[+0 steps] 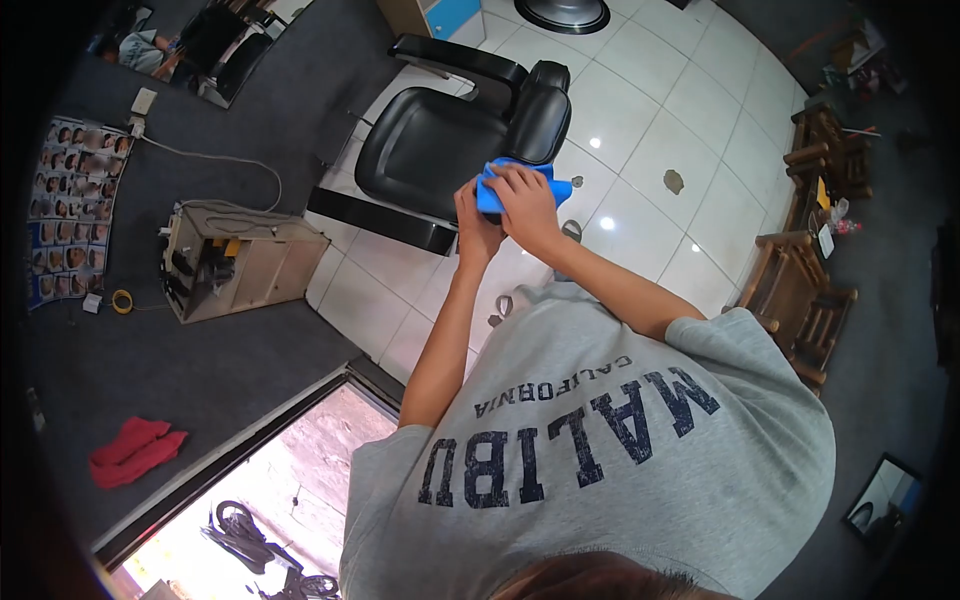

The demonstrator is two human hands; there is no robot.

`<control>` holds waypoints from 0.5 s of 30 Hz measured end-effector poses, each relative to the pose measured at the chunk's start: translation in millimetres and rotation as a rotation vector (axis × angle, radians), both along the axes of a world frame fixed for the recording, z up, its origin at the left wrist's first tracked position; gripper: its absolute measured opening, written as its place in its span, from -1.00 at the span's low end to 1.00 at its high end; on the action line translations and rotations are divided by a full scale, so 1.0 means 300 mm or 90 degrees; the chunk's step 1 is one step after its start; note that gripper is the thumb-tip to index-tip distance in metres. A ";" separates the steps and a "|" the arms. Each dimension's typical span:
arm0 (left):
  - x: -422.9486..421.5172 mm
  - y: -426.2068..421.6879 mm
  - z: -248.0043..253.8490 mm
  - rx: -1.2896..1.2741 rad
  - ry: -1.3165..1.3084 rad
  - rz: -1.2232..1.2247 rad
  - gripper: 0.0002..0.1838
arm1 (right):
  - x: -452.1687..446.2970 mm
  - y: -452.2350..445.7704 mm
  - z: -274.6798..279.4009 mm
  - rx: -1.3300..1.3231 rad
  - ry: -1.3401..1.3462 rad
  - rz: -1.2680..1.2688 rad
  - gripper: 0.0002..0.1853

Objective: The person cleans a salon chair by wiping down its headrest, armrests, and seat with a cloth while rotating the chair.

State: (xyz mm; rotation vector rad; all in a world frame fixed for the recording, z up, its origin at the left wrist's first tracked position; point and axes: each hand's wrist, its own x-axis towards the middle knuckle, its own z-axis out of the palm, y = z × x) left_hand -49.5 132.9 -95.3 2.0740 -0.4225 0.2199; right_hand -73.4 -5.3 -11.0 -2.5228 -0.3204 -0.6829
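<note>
A black barber chair [430,140] stands in front of me, with its padded back [540,115] on the right side of the seat. My right hand [525,205] is closed over a bright blue cloth [553,188], pressing it on the near end of the chair back. Just left of it, my left hand [478,228] grips the chair by the same near corner, close to the cloth's edge. Its fingertips are partly hidden. The near armrest [385,220] extends to the left of my left hand.
Left of the chair stands a wooden cabinet [250,260] with a cable on top. A haircut poster [75,210] and a red cloth [135,452] hang on the dark wall. Wooden benches [790,285] line the right. White floor tiles [640,140] surround the chair. A doorway opens at lower left.
</note>
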 end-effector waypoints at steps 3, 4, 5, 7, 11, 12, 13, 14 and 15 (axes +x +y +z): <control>-0.010 -0.009 0.034 -0.008 0.007 0.008 0.16 | -0.085 -0.072 -0.001 -0.032 -0.014 0.037 -0.50; -0.015 -0.011 0.054 -0.008 0.019 0.016 0.14 | -0.098 -0.087 0.000 -0.039 -0.012 0.031 -0.49; -0.016 -0.008 0.054 -0.005 0.012 0.014 0.10 | -0.103 -0.090 0.007 -0.045 -0.010 0.026 -0.49; -0.013 -0.008 0.051 -0.006 -0.004 0.013 0.09 | -0.055 -0.042 0.005 0.001 -0.002 -0.012 -0.49; -0.005 -0.004 0.049 -0.015 0.067 0.011 0.09 | 0.064 0.023 -0.020 0.055 -0.010 -0.028 -0.49; -0.009 -0.002 0.044 -0.009 0.047 0.008 0.10 | 0.048 0.013 -0.023 0.044 0.000 -0.003 -0.49; -0.011 -0.001 0.040 -0.004 0.026 0.006 0.10 | 0.021 -0.012 -0.022 0.032 0.007 0.022 -0.49; -0.004 -0.001 0.038 -0.001 0.002 0.006 0.11 | 0.000 -0.040 -0.014 0.018 0.013 0.049 -0.49; 0.002 0.000 0.039 0.002 -0.011 0.007 0.12 | -0.030 -0.072 -0.022 0.002 0.014 0.078 -0.48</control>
